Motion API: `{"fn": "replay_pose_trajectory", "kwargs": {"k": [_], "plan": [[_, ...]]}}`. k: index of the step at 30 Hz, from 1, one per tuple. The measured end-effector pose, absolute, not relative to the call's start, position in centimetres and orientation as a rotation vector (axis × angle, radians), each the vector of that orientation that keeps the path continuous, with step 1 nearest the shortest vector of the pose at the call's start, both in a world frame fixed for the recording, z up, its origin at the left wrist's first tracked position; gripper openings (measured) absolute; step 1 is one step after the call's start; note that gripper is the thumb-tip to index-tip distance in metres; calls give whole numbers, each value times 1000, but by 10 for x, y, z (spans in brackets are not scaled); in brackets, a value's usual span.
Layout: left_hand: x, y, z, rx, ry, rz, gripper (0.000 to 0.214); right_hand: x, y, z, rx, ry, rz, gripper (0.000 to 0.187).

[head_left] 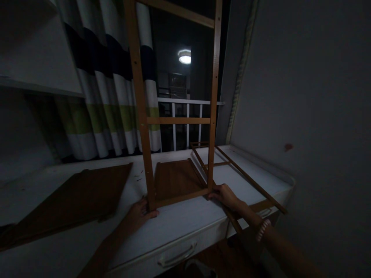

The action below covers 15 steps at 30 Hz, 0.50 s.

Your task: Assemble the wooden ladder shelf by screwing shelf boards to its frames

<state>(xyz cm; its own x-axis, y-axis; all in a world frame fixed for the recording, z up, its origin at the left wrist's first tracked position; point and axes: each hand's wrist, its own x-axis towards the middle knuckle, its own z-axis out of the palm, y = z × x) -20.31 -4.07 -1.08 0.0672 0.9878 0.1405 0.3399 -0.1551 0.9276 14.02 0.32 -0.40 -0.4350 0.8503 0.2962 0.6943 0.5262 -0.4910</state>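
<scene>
An upright wooden ladder-like frame (178, 121) stands on the white desktop, with crossbars between its two posts. My left hand (140, 212) is closed around the foot of its left post, the thumb lying in front. At the foot of the right post, my right hand (224, 195) grips with fingers and thumb; a pink-and-white band circles that wrist. A brown wooden panel (178, 177) lies flat behind the frame's lowest bar. Several small screws or pegs (139, 177) are scattered left of the left post.
Another brown panel (78, 197) lies at the left. A second wooden frame (246, 175) rests on the desk at the right, overhanging the front edge. Drawers with a curved handle (177, 258) are below. Striped curtains (116, 92) and a white railing (188, 123) stand behind.
</scene>
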Motion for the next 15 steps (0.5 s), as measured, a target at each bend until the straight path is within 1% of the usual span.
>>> {"fn": "replay_pose_trajectory", "kwargs": {"k": [5,7,11,15], "plan": [[-201,-42,-11,1551,1343,1150,59,141,11,-9,-1087,-2143,684,34],[-203,-41,-12,1547,1337,1146,59,141,13,-9,-1052,-2126,749,34],[-207,-40,-15,1577,1301,1110,51,144,14,-3,-1007,-2183,768,31],[-207,-43,-12,1600,1253,1119,53,147,13,2,-980,-2283,695,27]]}}
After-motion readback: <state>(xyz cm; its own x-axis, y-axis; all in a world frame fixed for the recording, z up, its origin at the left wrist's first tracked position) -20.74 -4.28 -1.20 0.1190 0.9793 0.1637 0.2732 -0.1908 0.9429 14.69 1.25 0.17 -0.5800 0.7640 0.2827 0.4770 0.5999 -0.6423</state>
